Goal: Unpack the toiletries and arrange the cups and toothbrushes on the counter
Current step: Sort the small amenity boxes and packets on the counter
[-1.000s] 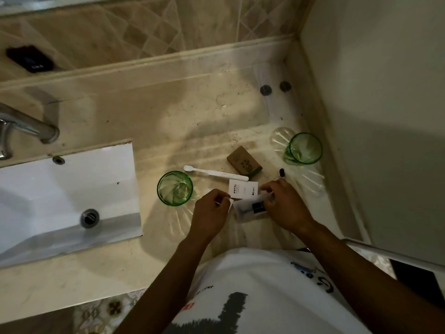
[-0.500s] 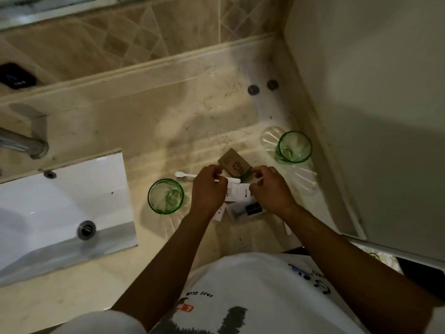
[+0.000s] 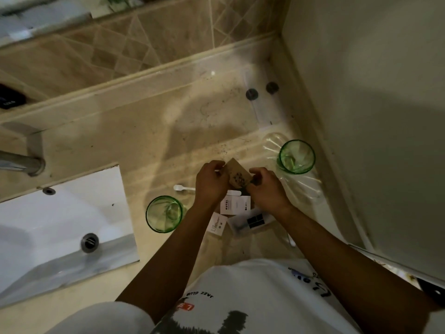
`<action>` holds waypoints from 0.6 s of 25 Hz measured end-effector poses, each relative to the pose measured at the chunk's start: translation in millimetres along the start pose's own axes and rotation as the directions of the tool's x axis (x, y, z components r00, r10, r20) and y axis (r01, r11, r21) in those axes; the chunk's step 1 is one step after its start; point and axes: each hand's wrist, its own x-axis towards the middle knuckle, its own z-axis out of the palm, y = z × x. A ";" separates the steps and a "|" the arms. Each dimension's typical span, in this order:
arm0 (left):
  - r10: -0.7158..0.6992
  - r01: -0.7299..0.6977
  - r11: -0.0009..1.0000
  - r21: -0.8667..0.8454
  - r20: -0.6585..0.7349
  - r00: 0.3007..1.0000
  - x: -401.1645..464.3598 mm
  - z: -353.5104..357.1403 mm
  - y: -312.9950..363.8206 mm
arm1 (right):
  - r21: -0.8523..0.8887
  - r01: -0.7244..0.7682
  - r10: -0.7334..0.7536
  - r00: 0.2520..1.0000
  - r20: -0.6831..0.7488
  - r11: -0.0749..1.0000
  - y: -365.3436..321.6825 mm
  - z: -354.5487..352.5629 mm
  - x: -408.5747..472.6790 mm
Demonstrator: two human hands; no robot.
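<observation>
A small brown cardboard box is held above the counter between both hands, my left hand on its left end and my right hand on its right end. One green glass cup stands left of my left wrist, a second green cup stands near the right wall. A white toothbrush lies on the counter, mostly hidden behind my left hand. Under my hands lie a white "HOTEL" packet, a small white sachet and a clear wrapper with a dark item.
A white sink basin with a drain fills the left, with a metal faucet above it. Two dark round caps sit at the back right of the beige counter. A wall closes off the right side.
My hands moved up from the white packets to the brown box and lifted it between them. The camera view shifted slightly.
</observation>
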 end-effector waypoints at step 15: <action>0.010 -0.040 0.901 -0.432 -0.072 0.997 -13.4 -44.2 14.4 | 0.345 0.015 -0.031 0.999 0.040 0.939 -43.1 -12.4 -25.7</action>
